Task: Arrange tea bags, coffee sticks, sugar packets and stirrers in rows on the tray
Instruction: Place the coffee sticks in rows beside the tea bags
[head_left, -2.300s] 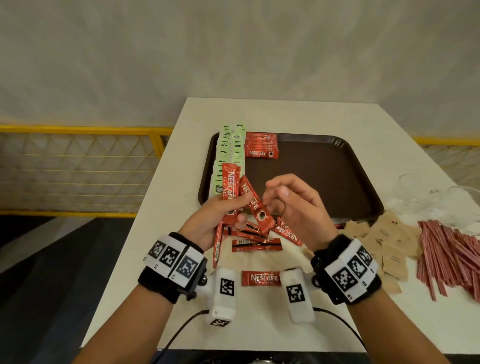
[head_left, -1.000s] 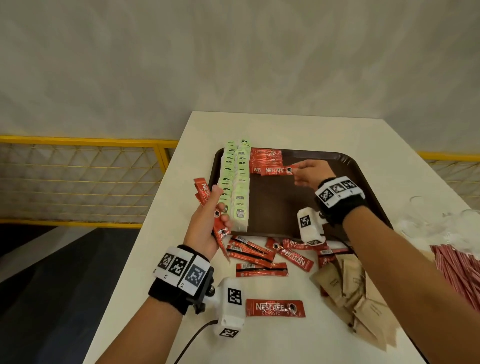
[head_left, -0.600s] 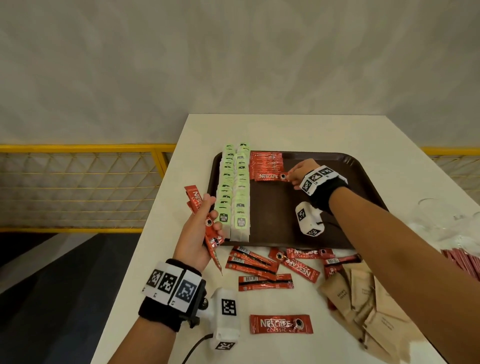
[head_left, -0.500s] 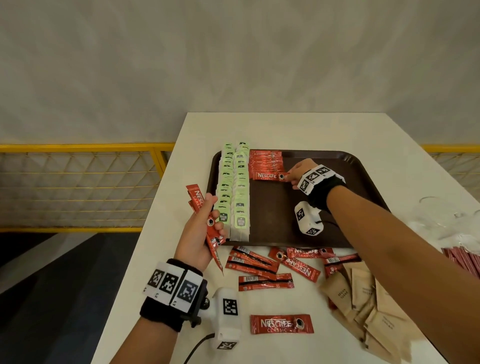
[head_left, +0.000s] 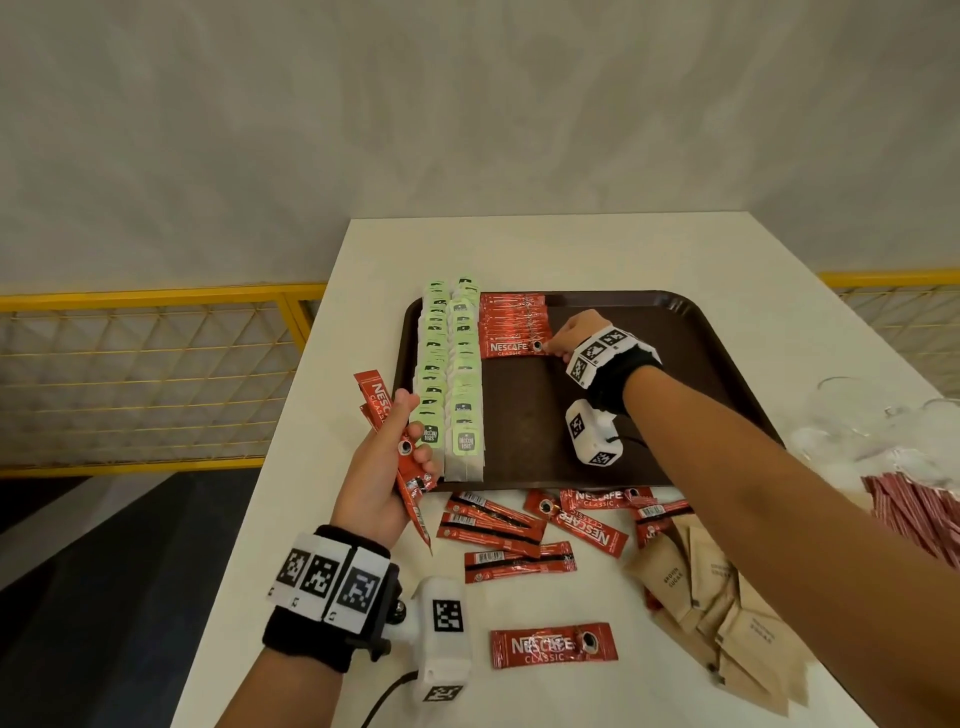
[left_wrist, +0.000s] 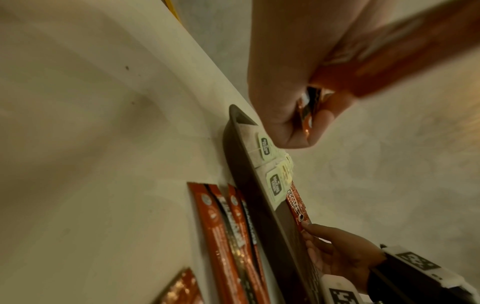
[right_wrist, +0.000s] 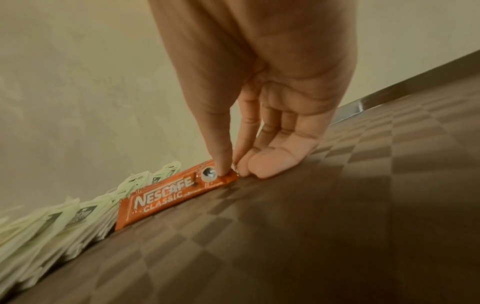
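Note:
A dark brown tray (head_left: 675, 364) holds two rows of green tea bags (head_left: 452, 374) along its left side. Beside them at the far end lies a row of red coffee sticks (head_left: 511, 319). My right hand (head_left: 553, 349) reaches over the tray. Its thumb and forefinger pinch the right end of the nearest coffee stick (right_wrist: 168, 193), which lies flat against that row. My left hand (head_left: 387, 467) hovers at the tray's front left corner and grips a bunch of coffee sticks (head_left: 375, 400).
Loose coffee sticks (head_left: 519, 530) lie on the white table in front of the tray, one apart (head_left: 553, 647). Brown sugar packets (head_left: 717, 597) are piled at the front right, with red stirrers (head_left: 919, 509) and clear cups (head_left: 857, 415) beyond. A yellow railing (head_left: 156, 364) stands past the table's left edge.
My right hand took one coffee stick from the left hand's bunch, carried it to the tray and laid it against the row. In the last half second nothing visibly moved.

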